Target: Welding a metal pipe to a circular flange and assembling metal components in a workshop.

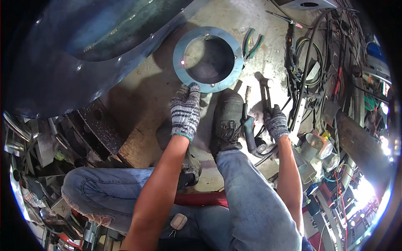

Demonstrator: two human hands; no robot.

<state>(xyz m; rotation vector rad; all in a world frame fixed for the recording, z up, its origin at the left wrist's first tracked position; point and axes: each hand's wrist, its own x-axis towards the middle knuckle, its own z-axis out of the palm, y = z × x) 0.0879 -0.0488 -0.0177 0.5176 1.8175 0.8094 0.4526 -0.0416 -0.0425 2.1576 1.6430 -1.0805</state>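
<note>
A short steel cylinder with a flat flange ring [179, 69] rests on the floor in front of me, with a small glowing red spot on its left side. My left hand [185, 111], in a striped knit glove, reaches to the flange's near edge; its fingertips touch the rim and the fingers lie extended. My right hand [277, 122], gloved alike, is closed around the dark handle of a hammer [264, 94], whose head points away from me. Between my right hand and my boot [229, 115] lies a dark curved tool [250, 136] with a cable.
Green-handled pliers [253, 44] lie just right of the flange. A large curved steel sheet piece [67, 79] fills the upper left. Cables [307, 54] and a torch [289, 20] run along the right. Metal offcuts [98, 125] crowd the left, and scrap pipes [312, 144] the right.
</note>
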